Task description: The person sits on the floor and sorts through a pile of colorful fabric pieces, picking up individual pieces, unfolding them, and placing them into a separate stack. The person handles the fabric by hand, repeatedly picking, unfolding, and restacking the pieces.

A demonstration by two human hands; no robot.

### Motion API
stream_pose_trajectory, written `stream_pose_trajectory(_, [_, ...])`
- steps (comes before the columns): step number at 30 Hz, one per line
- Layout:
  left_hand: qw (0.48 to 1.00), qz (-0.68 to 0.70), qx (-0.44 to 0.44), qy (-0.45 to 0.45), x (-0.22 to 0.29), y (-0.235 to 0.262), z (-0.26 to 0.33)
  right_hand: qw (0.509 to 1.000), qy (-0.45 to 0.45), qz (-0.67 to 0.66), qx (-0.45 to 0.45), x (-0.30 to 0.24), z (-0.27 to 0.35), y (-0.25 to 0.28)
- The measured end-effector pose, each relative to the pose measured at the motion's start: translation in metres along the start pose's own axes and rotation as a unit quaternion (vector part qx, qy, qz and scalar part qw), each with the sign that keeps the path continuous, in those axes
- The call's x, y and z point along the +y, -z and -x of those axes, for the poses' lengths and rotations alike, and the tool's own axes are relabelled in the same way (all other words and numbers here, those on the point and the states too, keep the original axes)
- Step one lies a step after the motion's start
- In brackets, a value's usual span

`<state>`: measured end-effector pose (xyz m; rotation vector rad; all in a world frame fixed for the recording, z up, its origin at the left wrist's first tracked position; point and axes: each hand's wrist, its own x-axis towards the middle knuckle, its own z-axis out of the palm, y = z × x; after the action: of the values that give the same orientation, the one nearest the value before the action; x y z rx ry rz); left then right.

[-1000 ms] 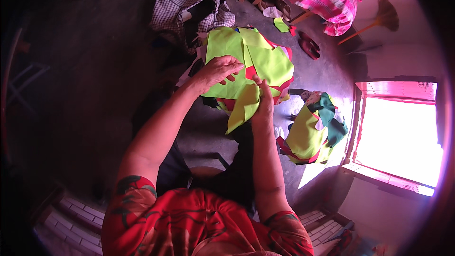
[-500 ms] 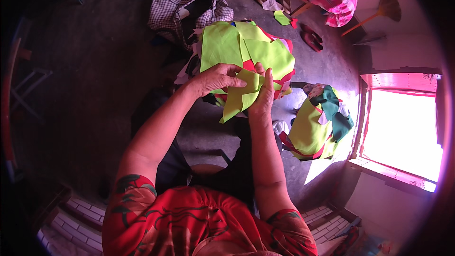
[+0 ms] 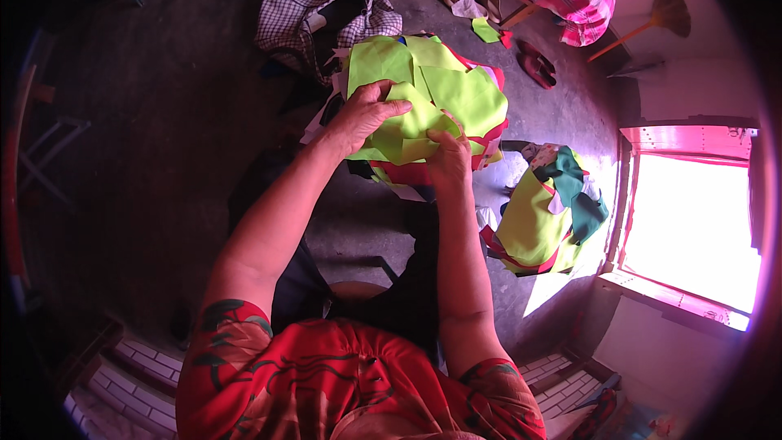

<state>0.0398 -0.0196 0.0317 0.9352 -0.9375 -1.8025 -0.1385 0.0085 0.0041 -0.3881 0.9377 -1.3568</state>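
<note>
Hands meet on the lime-green fabric piece (image 3: 411, 126) atop the fabric stack (image 3: 456, 90) on the floor. From the head view, I see my left hand (image 3: 362, 114) pinching its upper fold, my right hand (image 3: 448, 159) clamping the lower edge. I'd keep edges aligned, pressing the crease flat.

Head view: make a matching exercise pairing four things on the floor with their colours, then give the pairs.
Things:
1. Fabric stack under the left hand and right hand
2. Checked cloth
3. Slippers
4. Broom

Colours:
A. dark red
B. black and white
C. lime green
D. orange handle

Pairs: 1-C, 2-B, 3-A, 4-D
</note>
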Motion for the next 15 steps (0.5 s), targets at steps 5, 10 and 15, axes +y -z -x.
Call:
stream_pose_trajectory(5, [0.999, 0.009, 0.003, -0.034, -0.008, 0.006, -0.003, 0.985, 0.045, 0.159, 0.054, -0.012, 0.006, -0.006])
stream_pose_trajectory(10, [0.997, 0.043, 0.027, -0.061, -0.012, 0.003, -0.011, 0.976, 0.123, 0.161, 0.078, -0.018, -0.004, 0.003])
stream_pose_trajectory(15, [0.994, -0.013, 0.055, -0.088, -0.011, -0.001, -0.010, 0.954, 0.107, 0.234, 0.152, -0.019, -0.014, 0.024])
